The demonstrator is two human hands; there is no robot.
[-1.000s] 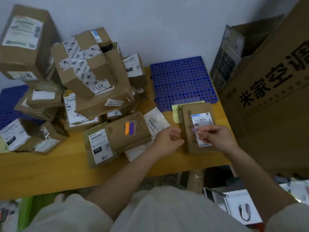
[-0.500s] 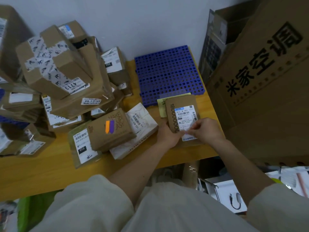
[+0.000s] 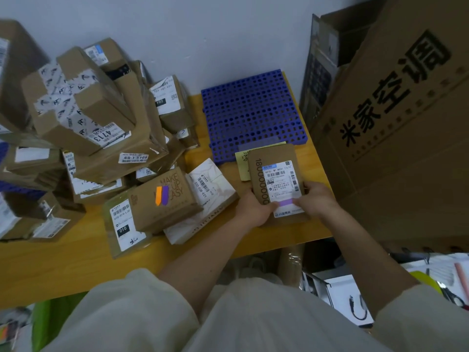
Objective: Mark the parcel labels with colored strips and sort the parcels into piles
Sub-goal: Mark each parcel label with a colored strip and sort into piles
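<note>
Flat brown cardboard parcel (image 3: 275, 184) lies at the table (image 3: 63, 262) front edge, left hand (image 3: 252, 212) gripping its near-left corner, right hand (image 3: 316, 203) pinching the purple strip (image 3: 286, 202) onto the white label (image 3: 281, 182); advisable: smooth the strip flat, clear of barcodes.

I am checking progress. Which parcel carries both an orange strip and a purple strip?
The MAKE UP EASY box, left of the hands: orange and purple strips side by side. The held parcel shows purple only.
</note>
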